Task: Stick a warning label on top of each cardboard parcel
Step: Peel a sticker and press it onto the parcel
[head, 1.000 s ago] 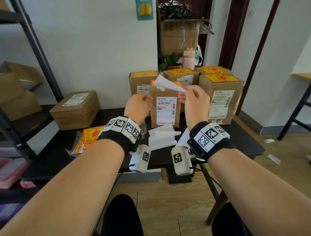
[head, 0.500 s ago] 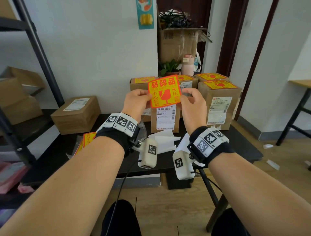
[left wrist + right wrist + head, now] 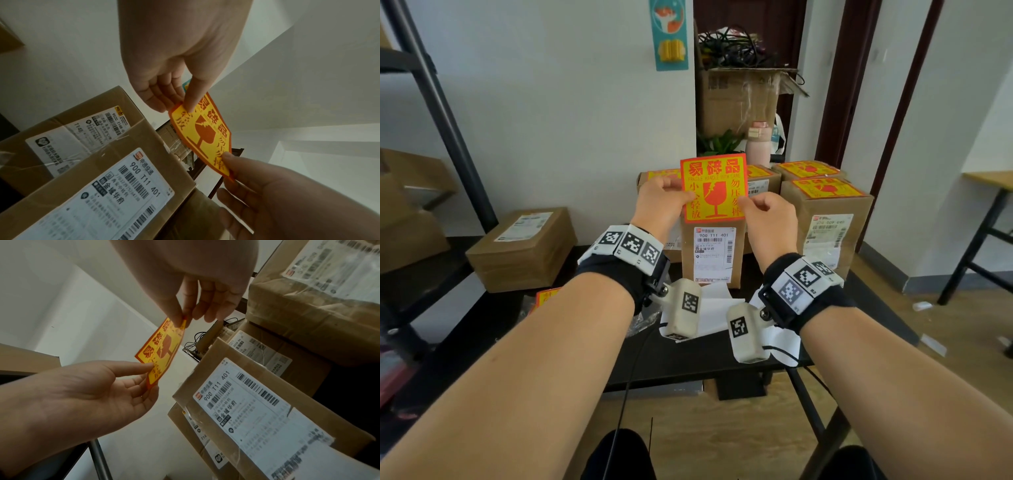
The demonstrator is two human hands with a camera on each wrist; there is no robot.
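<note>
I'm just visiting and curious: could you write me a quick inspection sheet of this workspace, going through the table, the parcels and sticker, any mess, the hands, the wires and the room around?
Surface: black table, parcels along its far side.
Job's things: warning label held upright above the front parcel; three parcels behind already carry labels, e.g. the right parcel. Spare labels lie at the left.
Clutter: white backing papers on the table.
Grippers: left hand and right hand each pinch a label edge.
Cables: tangled black wires on a rear open box.
Surroundings: white wall, dark shelf rack, wooden floor with paper scraps.
</note>
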